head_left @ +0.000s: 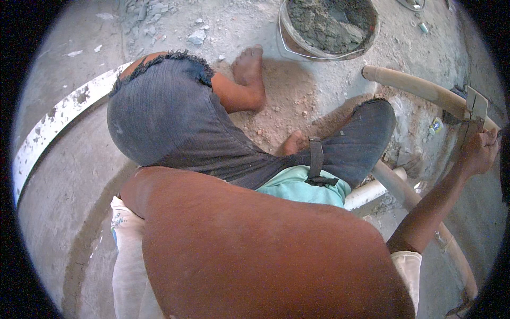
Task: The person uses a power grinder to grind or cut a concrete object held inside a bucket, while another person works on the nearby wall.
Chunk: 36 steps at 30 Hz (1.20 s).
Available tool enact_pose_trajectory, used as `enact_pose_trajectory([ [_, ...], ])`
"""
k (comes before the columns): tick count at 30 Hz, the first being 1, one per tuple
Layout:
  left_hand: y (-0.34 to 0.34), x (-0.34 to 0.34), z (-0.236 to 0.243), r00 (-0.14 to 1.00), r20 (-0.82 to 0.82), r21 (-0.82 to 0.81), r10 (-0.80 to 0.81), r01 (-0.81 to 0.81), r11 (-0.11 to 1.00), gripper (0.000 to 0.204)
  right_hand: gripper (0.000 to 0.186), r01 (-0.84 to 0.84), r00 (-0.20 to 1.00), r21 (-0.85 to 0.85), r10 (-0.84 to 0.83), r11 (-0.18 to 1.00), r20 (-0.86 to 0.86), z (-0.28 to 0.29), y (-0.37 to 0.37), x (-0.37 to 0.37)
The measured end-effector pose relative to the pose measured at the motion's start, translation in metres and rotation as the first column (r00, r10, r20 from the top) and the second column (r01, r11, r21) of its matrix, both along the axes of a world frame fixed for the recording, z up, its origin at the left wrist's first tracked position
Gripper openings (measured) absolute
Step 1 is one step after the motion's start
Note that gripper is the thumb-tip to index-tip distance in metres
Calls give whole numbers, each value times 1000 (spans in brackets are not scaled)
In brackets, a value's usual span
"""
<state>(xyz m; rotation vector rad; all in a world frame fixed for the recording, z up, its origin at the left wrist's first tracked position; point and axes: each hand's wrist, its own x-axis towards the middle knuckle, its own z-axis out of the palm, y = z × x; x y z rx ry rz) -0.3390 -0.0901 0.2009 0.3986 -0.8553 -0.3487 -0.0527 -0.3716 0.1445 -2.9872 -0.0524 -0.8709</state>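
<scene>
At the far right my right hand (481,152) is closed, with the fingers curled in. Against its fingers stands a flat grey rectangular blade (476,106) that looks like a trowel's; the handle is hidden. The wall surface is just beyond the hand, and a wooden pole (417,84) runs behind the blade. My left arm (260,239), bare and very close, fills the lower middle; its hand is out of the picture. A bucket (282,32) with a wire handle stands at the top, holding wet grey mortar (334,24).
My bent legs in dark trousers (175,111) and bare feet are in the middle. A second pole (457,258) slants down at the right, by a white pipe (372,192). A curved white strip (56,125) crosses the left. Rubble (196,36) lies on the dusty floor.
</scene>
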Motion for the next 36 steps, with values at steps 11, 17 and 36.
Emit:
enact_pose_trajectory([
  [11,-1,0,0,1000,5,-4,-12,12,1000,16,48,35,999,-16,-35,999,-10,-1,-4,5],
  [17,-1,2,0,1000,8,4,-5,5,1000,16,47,45,999,-18,-45,999,-20,0,-1,4],
  [36,0,2,0,1000,8,-2,-10,10,1000,18,46,39,999,20,-39,999,9,-1,4,-2],
])
